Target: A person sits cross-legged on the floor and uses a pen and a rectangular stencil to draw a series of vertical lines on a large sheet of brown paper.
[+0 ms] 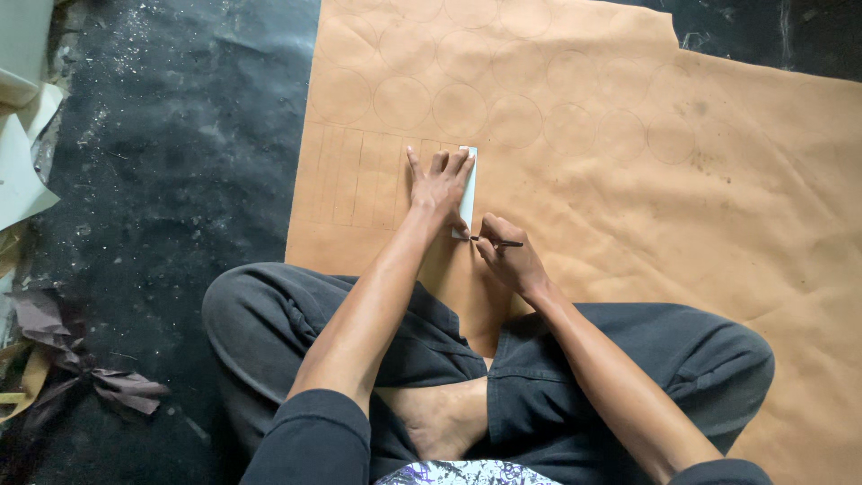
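Observation:
A large tan sheet (682, 207) lies on the dark floor, marked with several drawn circles and a row of narrow rectangles (355, 175). My left hand (437, 184) presses flat, fingers spread, on a narrow white rectangular template (470, 162) that stands lengthwise on the sheet. My right hand (507, 258) grips a thin dark pen (499, 242), its tip touching the sheet at the template's near right corner. I sit cross-legged in dark trousers with one bare foot (444, 415) showing.
The dark floor (180, 162) at the left is dusty with pale specks. Pale sheets and offcuts (22, 135) lie along the left edge, and crumpled brownish scraps (99, 377) sit at the lower left. My knees rest on the sheet's near edge.

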